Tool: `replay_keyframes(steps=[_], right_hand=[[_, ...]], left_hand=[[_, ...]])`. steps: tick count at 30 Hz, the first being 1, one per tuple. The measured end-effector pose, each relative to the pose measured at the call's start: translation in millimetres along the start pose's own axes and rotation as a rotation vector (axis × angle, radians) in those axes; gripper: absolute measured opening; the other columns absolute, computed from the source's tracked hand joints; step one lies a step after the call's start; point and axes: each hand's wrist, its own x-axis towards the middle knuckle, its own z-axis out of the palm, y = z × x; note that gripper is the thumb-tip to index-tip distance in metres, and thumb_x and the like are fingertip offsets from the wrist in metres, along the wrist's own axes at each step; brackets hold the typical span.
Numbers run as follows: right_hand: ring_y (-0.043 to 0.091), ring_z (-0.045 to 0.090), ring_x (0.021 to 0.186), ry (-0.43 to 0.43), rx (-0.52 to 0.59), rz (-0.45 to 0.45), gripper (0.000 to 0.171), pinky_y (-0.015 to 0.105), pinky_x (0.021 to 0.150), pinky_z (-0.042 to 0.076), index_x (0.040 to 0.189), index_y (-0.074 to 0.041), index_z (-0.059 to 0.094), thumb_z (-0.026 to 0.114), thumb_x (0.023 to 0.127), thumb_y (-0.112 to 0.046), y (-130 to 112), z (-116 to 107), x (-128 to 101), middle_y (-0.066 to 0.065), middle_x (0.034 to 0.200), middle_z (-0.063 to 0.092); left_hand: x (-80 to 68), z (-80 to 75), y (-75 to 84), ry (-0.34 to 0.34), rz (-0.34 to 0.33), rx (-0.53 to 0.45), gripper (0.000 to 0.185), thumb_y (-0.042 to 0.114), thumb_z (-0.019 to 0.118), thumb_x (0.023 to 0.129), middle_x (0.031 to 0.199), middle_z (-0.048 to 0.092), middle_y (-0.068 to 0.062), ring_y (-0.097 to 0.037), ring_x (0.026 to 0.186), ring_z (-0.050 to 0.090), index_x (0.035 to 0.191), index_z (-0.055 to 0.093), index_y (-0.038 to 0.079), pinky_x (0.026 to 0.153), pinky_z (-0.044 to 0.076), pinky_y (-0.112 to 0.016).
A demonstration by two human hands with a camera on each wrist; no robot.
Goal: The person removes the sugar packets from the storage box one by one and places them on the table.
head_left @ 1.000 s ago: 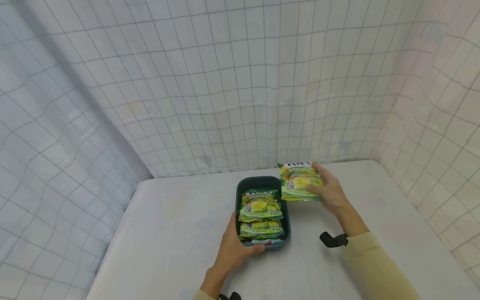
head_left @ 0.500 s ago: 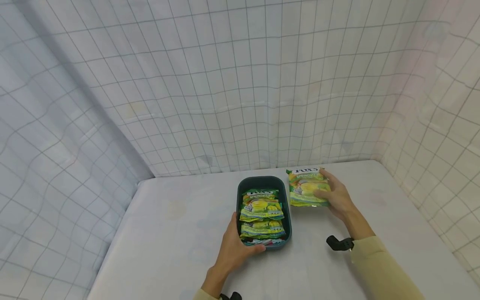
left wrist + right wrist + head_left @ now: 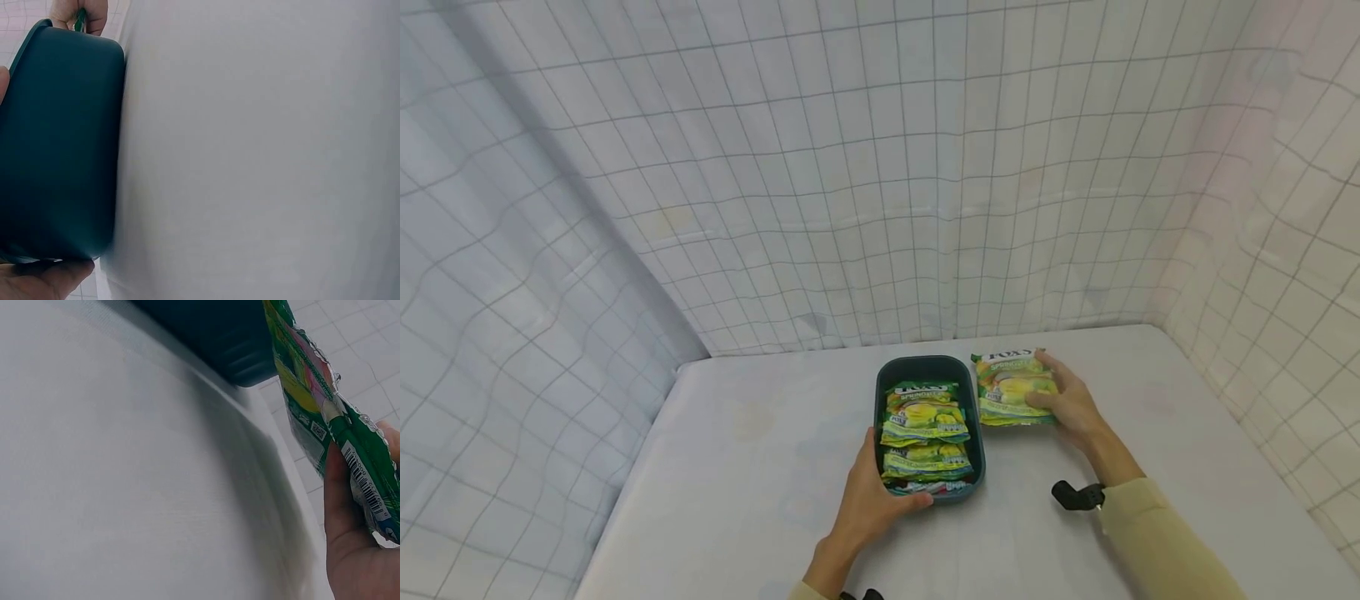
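A dark teal plastic tub [image 3: 930,363] stands on the white table, with several green and yellow candy bags [image 3: 923,417] lying overlapped inside it. My left hand [image 3: 867,507] holds the tub at its near left corner, thumb along the near end and fingers along the left side. The left wrist view shows the tub's smooth outer wall [image 3: 62,137] between the thumb and a fingertip. Just right of the tub, my right hand [image 3: 1077,415] pinches another candy bag [image 3: 1011,390] by its right side, front face up. A barcode shows on this bag [image 3: 359,456] in the right wrist view.
The white table [image 3: 760,467] runs back to a white cloth wall [image 3: 880,192] with a dark grid pattern. Similar cloth hangs at the left and right. A black wrist strap mount [image 3: 1075,496] sits at the right sleeve's cuff.
With the candy bag in it, my right hand has moved right, away from the tub, and then lower toward the table. The left hand stays on the tub.
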Motion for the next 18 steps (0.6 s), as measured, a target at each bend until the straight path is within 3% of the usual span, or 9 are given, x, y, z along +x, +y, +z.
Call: replay_keyframes(steps=[3,8,13,18], right_hand=[[0.025,0.052,0.114,0.001,-0.021,0.002,0.09,0.025,0.084,0.052,0.165,-0.022,0.019,0.068,0.094,0.002,1.5,1.7,-0.1,0.021,0.167,0.009],[0.037,0.035,0.135,0.017,-0.11,-0.011,0.09,0.035,0.101,0.04,0.165,-0.02,0.021,0.07,0.092,0.0,4.9,3.9,2.5,0.022,0.168,0.009],[0.04,0.032,0.139,0.02,-0.148,-0.01,0.089,0.05,0.111,0.031,0.165,-0.018,0.021,0.069,0.092,-0.001,9.7,6.7,4.2,0.023,0.167,0.011],[0.04,0.03,0.141,0.026,-0.163,-0.001,0.089,0.053,0.112,0.028,0.165,-0.019,0.021,0.069,0.092,-0.002,12.6,8.2,5.3,0.024,0.167,0.01]], left_hand=[[-0.5,-0.2,-0.4,-0.005,0.005,-0.004,0.123,0.038,0.099,0.066,0.146,0.049,-0.003,-0.022,0.132,0.049,0.16,0.024,0.012,0.106,0.042,-0.054],[0.3,-0.4,0.2,-0.018,-0.008,-0.002,0.123,0.039,0.098,0.067,0.148,0.046,-0.005,-0.023,0.133,0.048,0.161,0.023,0.012,0.106,0.041,-0.054],[-1.2,-0.3,0.6,-0.025,-0.024,0.001,0.125,0.039,0.097,0.068,0.15,0.044,-0.011,-0.027,0.135,0.046,0.161,0.02,0.009,0.107,0.04,-0.056],[-1.9,-0.4,1.6,-0.022,-0.029,-0.004,0.126,0.039,0.097,0.068,0.151,0.044,-0.01,-0.028,0.136,0.046,0.162,0.019,0.01,0.108,0.04,-0.056]])
